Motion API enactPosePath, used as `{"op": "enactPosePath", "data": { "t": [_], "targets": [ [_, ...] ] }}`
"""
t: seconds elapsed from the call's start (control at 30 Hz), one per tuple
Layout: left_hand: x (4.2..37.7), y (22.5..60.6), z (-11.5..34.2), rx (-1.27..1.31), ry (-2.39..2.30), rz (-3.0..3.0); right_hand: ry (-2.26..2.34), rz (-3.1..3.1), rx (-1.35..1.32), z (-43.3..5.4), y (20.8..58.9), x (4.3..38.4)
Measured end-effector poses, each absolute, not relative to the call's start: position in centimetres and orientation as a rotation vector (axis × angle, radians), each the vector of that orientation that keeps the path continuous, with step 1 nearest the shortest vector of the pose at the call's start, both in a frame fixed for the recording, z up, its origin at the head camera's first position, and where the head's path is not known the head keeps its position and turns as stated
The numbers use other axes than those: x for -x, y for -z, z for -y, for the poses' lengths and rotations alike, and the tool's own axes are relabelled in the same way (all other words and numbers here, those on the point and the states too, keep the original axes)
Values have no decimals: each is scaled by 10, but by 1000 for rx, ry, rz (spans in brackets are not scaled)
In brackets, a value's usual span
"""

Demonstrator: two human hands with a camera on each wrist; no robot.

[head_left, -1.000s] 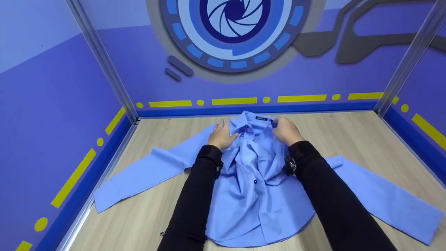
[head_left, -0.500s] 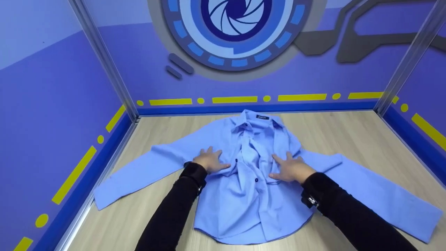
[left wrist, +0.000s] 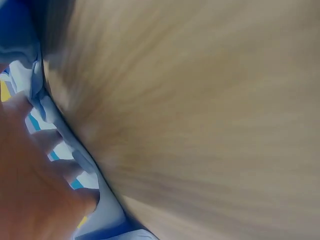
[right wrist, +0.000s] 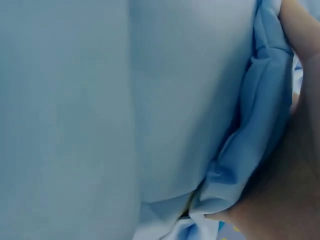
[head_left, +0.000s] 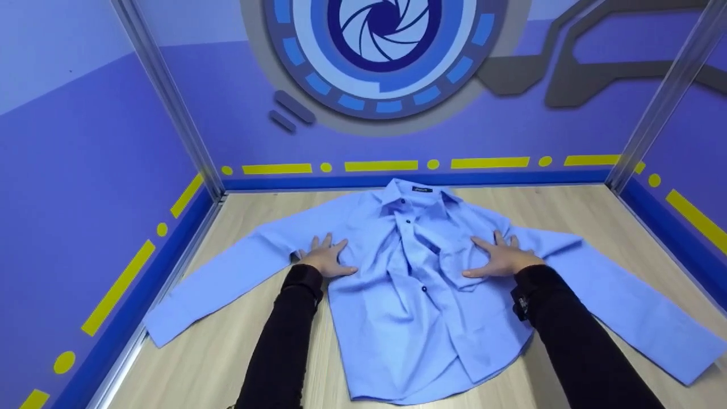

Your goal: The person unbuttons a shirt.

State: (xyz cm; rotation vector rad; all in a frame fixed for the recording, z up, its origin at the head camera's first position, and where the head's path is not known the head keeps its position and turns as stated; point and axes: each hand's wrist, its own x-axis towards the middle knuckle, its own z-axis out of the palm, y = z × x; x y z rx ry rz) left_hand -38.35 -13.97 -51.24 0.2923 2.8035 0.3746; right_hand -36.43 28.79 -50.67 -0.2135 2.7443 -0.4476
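A light blue button-up shirt lies front up across the table, its collar toward the back wall and both sleeves spread outward. On the chest near the left-hand armpit rests my left hand, fingers spread on the cloth. My right hand lies likewise on the opposite side, thumb and fingers apart over the fabric. Wrinkles run down the front between the hands, along the dark buttons. In the left wrist view, the fingertips touch the shirt's edge; in the right wrist view, folded cloth bunches beside the hand.
The wood-grain table is enclosed by a blue printed back wall and a left side panel, joined by metal corner posts. One sleeve cuff reaches the table's left edge; the other cuff nears the right side.
Both hands have left the collar area, come down onto the chest and spread apart sideways. The shirt's front is now wider, with its right shoulder and sleeve shifted outward.
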Motion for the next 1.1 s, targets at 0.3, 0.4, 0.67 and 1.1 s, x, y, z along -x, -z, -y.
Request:
{"op": "enactPosePath", "data": {
  "t": [0.3, 0.4, 0.67, 1.1],
  "targets": [
    [367, 511, 121, -543, -237, -3227, 273, -3202, 461, -270, 506, 353],
    [351, 504, 115, -803, -340, -3361, 367, -3361, 664, -267, 501, 342],
    [293, 490, 102, -1071, -362, -2779, 351, -3076, 613, -283, 491, 308],
    [281, 503, 111, -1203, -270, -2651, 509, -2505, 393, -265, 483, 272]
  ]
}}
